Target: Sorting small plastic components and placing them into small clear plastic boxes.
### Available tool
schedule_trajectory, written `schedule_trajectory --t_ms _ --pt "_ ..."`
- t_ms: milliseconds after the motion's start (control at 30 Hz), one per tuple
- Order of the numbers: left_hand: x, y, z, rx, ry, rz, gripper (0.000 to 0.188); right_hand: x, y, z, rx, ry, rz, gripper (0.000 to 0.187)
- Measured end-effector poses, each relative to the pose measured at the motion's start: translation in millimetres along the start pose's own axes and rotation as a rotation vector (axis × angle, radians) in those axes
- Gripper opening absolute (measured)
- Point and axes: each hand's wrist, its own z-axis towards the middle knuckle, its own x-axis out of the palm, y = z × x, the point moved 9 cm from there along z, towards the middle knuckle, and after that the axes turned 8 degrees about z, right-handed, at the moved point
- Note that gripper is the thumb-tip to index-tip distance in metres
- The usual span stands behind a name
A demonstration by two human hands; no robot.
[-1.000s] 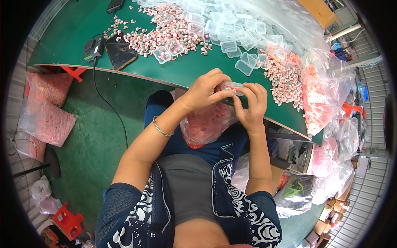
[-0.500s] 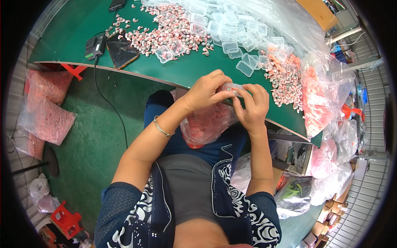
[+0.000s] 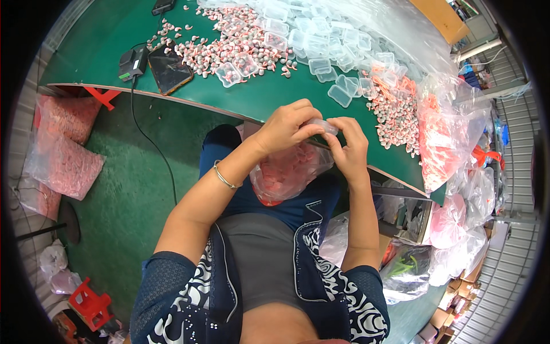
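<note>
Box [image 3: 323,124], small and clear, right at the centre of the action, held up by the near edge of the green table [image 3: 246,102]. On one end, the left hand [image 3: 289,125]: curled in tight, thumb low, fingers above, a close grip. On the other end, the right hand [image 3: 349,139]: index finger arched over, thumb close beneath, pinching as well, so a two-handed hold on the same little box. Contents behind those fingers? Too small and too covered to call. Lid fully pressed down? Impossible to tell from here.

Around the left wrist, a pale bracelet [image 3: 225,176]. Down on the lap, below the hands, a lap bag [image 3: 286,176] of clear plastic, full of pink pieces.

Out across the table, to the left: a wide scatter of grey-and-pink bits [image 3: 229,50], with a clear container [image 3: 229,74] at its near fringe. Beside that, a dark phone [image 3: 170,70] lying flat, then a black device [image 3: 133,64] and a black cable [image 3: 153,137] trailing over the edge. Further along, a big tumbled heap of clear boxes [image 3: 329,43]. To the right, a second pile [image 3: 395,112] of similar bits, and just beside it a bulging bag [image 3: 441,143] with orange-pink contents.

Far left, pink-filled sacks [image 3: 71,166] slumped low, and nearer, a red stool [image 3: 90,307].
</note>
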Motion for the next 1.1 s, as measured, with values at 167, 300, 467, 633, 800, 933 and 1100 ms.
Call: schedule_trajectory --t_ms 167,300,467,633,800,933,1100 --pt "-3 5 -1 -0.026 0.014 -0.033 0.016 12 -3 -1 0.071 -0.017 0.075 0.021" --pt "-7 6 -1 -0.053 -0.025 -0.015 0.013 15 -12 6 0.158 0.03 0.147 0.019" --pt "2 -27 -24 0.08 -0.045 0.158 0.016 -17 -45 26 0.081 -0.011 -0.112 0.033" --pt "58 -17 -81 0.09 0.21 0.291 0.025 -9 -84 42 0.024 0.002 -0.577 0.057" --pt "104 62 -130 -0.173 0.425 0.39 0.024 -4 -111 64 0.257 0.221 -0.693 0.078" --pt "109 73 -136 -0.267 0.64 0.506 0.017 -7 -91 67 0.234 0.173 -0.628 0.079" --pt "25 -22 -60 0.128 0.19 0.296 0.014 -12 -49 43 0.075 -0.028 -0.186 0.058"
